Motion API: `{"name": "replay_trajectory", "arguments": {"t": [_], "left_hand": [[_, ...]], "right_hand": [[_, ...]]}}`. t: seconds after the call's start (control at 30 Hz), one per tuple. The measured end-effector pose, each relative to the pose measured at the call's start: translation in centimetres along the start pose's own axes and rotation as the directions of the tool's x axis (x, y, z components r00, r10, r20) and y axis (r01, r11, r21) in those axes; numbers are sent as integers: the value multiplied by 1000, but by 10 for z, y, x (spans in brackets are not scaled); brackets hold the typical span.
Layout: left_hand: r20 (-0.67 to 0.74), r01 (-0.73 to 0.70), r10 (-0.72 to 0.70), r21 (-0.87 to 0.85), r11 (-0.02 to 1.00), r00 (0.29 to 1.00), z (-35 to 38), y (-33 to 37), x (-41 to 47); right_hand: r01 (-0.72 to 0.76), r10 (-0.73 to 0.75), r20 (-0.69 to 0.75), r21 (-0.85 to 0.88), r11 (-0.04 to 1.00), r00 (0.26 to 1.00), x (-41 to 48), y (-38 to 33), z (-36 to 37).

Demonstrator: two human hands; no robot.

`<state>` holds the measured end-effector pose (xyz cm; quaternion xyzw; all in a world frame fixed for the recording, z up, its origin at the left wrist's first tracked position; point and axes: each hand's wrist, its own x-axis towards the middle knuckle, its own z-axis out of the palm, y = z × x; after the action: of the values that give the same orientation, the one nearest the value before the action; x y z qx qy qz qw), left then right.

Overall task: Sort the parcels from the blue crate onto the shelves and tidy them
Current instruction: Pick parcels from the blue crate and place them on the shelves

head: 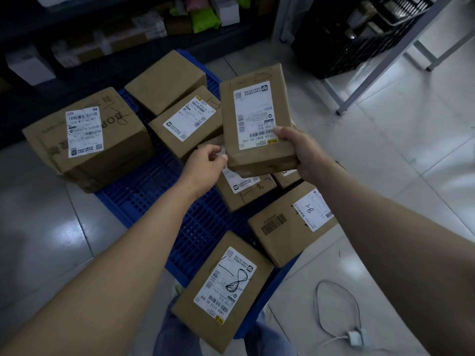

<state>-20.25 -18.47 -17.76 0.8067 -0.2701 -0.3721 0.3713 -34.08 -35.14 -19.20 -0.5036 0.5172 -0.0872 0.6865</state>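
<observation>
My right hand (302, 152) grips the near end of a brown cardboard parcel (254, 109) with a white label, held up above the blue crate (154, 191). My left hand (205, 165) is beside the parcel's lower left corner, fingers curled, fingertips close to it; whether they touch is unclear. Several more brown parcels lie on the crate: a big one (87, 140) at the left, two at the back (167, 80) (187, 122), one under my hands (244, 188), one at the right (288, 222) and one nearest me (223, 289).
Dark shelves (108, 39) with parcels and green bags run along the back. A black crate (347, 42) and a grey metal rack leg (365, 80) stand at the back right. A white cable with a plug (352, 332) lies on the tiled floor at the lower right.
</observation>
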Motion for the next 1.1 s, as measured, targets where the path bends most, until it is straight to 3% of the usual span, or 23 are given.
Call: {"name": "replay_trajectory", "arguments": {"t": [0.53,0.63,0.77,1.1], "left_hand": [[-17,163,-162,36,986,987,25,-25,1],[25,310,-310,-129,942,950,27,-34,4],[164,485,-456,-332,809,874,32,-43,13],[249,563,-523,-554,613,815,56,-59,31]], "right_hand": [[142,-136,-146,33,989,980,-14,4,-48],[156,-145,-165,54,986,975,-11,5,-54],[164,-153,-161,56,985,975,-5,9,-59],[183,-177,-57,129,975,983,-3,21,-78]]}}
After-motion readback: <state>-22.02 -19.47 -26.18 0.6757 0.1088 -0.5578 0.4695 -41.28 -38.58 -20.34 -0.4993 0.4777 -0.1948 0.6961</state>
